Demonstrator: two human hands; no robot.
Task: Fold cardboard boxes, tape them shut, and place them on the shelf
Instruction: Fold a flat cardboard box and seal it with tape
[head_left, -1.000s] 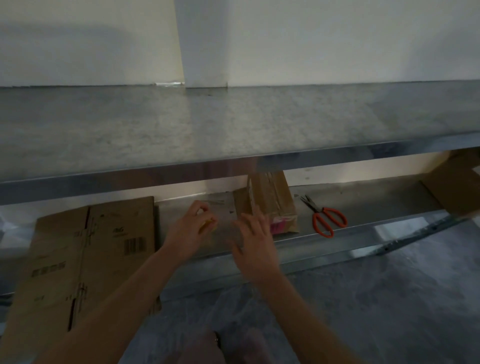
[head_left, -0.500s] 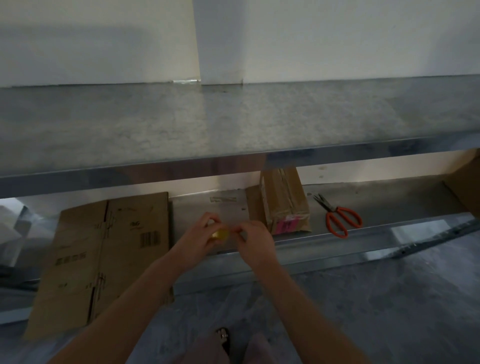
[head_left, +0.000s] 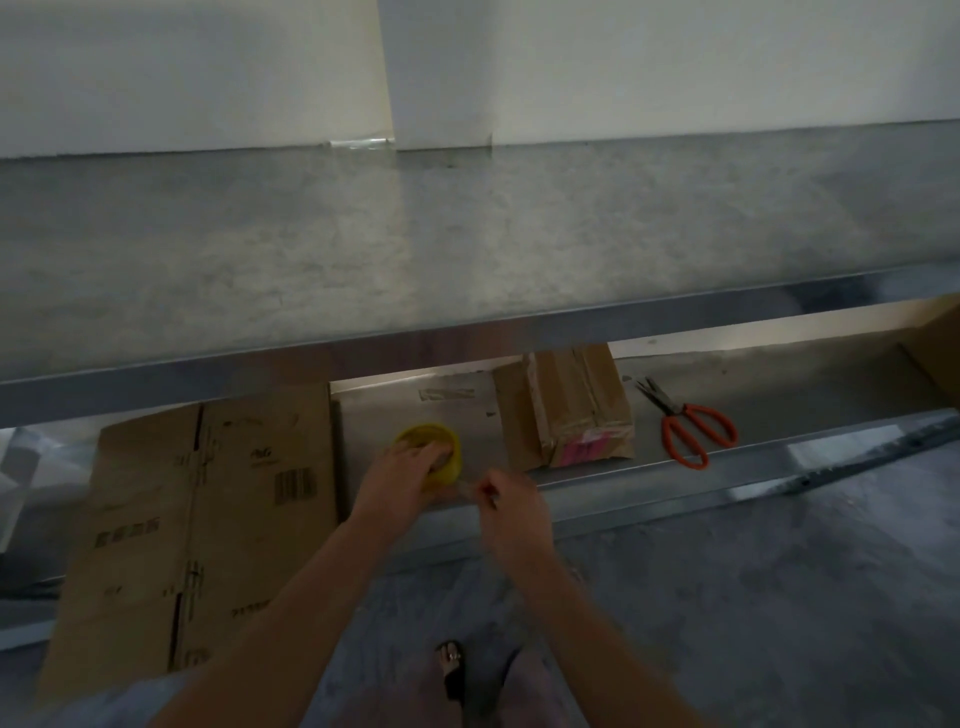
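My left hand (head_left: 402, 480) grips a yellow tape roll (head_left: 434, 449) over the lower metal shelf (head_left: 649, 480). My right hand (head_left: 511, 512) pinches the loose end of the clear tape (head_left: 467, 486) just right of the roll. A small taped cardboard box (head_left: 566, 410) with a pink label lies on the lower shelf to the right of my hands. A flattened cardboard box (head_left: 208, 519) leans over the shelf edge at the left.
Orange-handled scissors (head_left: 691, 428) lie on the lower shelf right of the taped box. The wide upper shelf (head_left: 467, 244) overhangs the lower one. A piece of cardboard (head_left: 935, 348) stands at the far right. My foot (head_left: 452, 670) shows on the grey floor.
My hands came together on the yellow tape roll. Now the right hand has drawn away to the right with the tape end, and the roll shows more fully in the left hand.
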